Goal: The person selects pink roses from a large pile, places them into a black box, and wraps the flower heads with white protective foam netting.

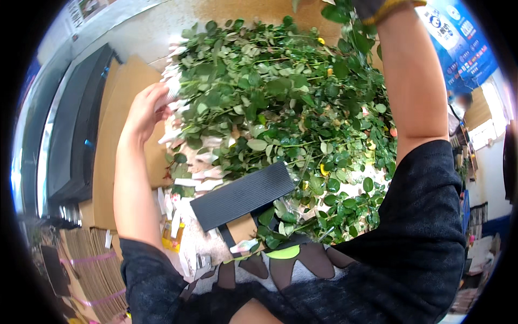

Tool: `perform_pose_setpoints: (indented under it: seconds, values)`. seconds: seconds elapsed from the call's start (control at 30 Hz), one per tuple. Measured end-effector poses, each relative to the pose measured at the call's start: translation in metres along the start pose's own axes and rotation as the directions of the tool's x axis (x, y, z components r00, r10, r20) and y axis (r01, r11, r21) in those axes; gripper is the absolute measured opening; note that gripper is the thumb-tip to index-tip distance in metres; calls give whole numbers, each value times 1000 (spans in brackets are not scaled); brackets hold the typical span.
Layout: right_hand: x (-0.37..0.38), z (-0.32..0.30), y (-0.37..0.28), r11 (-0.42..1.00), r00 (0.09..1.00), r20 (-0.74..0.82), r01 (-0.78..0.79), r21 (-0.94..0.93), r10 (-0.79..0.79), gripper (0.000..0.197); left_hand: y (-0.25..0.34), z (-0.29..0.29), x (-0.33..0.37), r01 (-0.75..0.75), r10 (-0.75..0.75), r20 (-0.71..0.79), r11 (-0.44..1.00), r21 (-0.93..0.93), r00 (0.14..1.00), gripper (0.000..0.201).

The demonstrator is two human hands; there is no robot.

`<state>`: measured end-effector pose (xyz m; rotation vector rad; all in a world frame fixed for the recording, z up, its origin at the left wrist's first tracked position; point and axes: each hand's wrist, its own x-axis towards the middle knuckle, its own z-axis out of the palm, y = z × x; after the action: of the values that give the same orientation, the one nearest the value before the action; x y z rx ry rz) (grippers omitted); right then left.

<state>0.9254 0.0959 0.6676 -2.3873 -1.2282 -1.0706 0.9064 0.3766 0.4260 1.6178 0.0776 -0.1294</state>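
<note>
Lying heaped across the bench (208, 251), glossy green stems (243, 92) end leftward in white sleeves (210, 173). Left hand (144, 110): grip narrow, holding 1 sleeve (172, 88). Gloved right hand (377, 7), cropped above: grip cannot be told.

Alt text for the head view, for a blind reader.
A person's bare left hand is at the white-wrapped ends along the left edge of a large pile of leafy green stems. The gloved right hand, partly cut off, is at the top edge; a black ridged panel is below center.
</note>
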Motion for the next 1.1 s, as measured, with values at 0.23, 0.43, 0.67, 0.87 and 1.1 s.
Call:
perform_pose_setpoints:
  seconds: [0.23, 0.43, 0.67, 0.87, 1.1]
  values:
    - [-59, 45, -38, 945, 977, 28, 196, 261, -210, 8, 13, -15, -9, 65, -78, 77, 986, 156, 994, 20]
    - [-104, 143, -49, 948, 922, 379, -186, 258, 78, 49, 59, -5, -20, -338, 284, 287, 927, 159, 915, 42]
    - [-67, 55, 28, 757, 861, 226, -509, 410, 456, 34, -127, -68, 22, -148, 82, 124, 487, 861, 989, 56]
    - [-86, -71, 126, 924, 948, -65, -287, 253, 312, 43, -221, -21, 14, -21, 95, -45, 596, 802, 994, 42]
    - [-73, -87, 143, 658, 817, -124, -353, 665, 563, 43, -177, -34, 18, -36, -75, 70, 385, 922, 995, 35]
